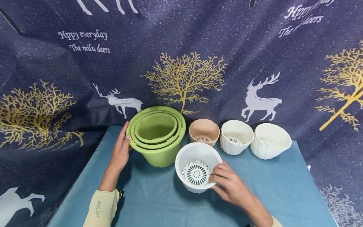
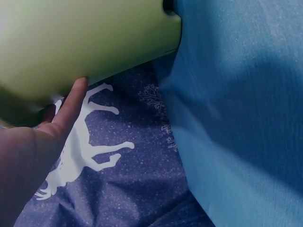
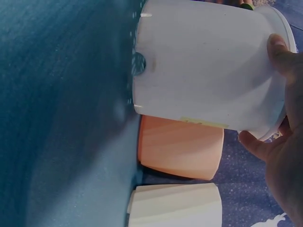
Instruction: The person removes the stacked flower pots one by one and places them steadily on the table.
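While the right hand (image 1: 231,184) pinches the white pot (image 1: 195,154) at the right of its rim, the pot's mouth faces up, showing a slotted base (image 1: 197,173) inside. Its long axis, from base to mouth, runs about upright from the blue cloth (image 1: 158,205); whether the bottom touches the cloth, I cannot tell. The pot is near the middle of the cloth, in front of the tan pot (image 1: 203,126) and just right of the green pots (image 1: 163,156).

The right forearm comes in from the lower right and slants up and leftward. The right fingers are drawn close around the rim, some bent over it into the mouth, others against the outer wall, as the right wrist view confirms.

The green pots sit nested at the back left, mouths up, the inner rims showing within the outer one. The left hand (image 1: 120,153) reaches up from the lower left, its fingers fairly straight against their left side and the thumb at the outer rim.

Right of the tan pot, two cream pots (image 1: 236,138) (image 1: 270,142) stand in a row with their mouths also upward, before the patterned backdrop (image 1: 229,37).
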Available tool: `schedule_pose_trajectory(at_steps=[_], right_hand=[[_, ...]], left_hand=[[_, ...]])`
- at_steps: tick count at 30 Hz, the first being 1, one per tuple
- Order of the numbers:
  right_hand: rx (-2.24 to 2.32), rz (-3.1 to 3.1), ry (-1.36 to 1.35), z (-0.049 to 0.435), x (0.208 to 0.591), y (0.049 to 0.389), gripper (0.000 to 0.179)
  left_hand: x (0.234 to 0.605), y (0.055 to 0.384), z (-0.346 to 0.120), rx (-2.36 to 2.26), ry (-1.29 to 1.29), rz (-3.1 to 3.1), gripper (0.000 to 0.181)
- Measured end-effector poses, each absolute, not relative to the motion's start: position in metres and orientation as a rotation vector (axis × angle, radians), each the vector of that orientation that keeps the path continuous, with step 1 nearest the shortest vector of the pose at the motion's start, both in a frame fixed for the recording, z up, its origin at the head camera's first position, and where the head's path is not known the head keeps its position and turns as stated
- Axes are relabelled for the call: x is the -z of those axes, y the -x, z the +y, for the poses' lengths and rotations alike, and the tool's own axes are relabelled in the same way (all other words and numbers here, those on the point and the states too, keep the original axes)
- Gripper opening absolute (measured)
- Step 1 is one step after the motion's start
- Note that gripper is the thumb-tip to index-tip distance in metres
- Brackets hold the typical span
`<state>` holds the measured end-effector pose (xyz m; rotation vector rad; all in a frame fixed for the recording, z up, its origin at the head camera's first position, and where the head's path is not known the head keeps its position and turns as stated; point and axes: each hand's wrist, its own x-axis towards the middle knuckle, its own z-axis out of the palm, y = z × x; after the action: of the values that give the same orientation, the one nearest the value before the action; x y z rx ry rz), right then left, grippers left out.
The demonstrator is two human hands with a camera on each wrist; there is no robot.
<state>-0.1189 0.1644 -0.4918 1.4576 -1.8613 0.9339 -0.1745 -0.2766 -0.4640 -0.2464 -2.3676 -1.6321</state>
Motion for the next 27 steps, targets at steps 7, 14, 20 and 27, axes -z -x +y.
schedule_pose_trajectory(at_steps=[7, 14, 20, 27], right_hand=[[-0.926, -1.871, -1.458, 0.1639, 0.4959, 0.1196, 0.005], [-0.917, -1.937, -1.42, 0.1657, 0.4977, 0.119, 0.007], [-0.873, -1.987, -1.398, 0.1661, 0.4987, 0.1176, 0.014], [-0.811, -2.064, -1.331, 0.166, 0.4982, 0.1125, 0.017]], left_hand=[[0.4633, 0.1749, -0.2758, 1.633, 0.248, -2.364, 0.054], [0.4619, 0.1759, -0.2753, 1.631, 0.242, -2.361, 0.056], [0.4639, 0.1752, -0.2764, 1.645, 0.26, -2.342, 0.055], [0.464, 0.1743, -0.2767, 1.634, 0.262, -2.339, 0.054]])
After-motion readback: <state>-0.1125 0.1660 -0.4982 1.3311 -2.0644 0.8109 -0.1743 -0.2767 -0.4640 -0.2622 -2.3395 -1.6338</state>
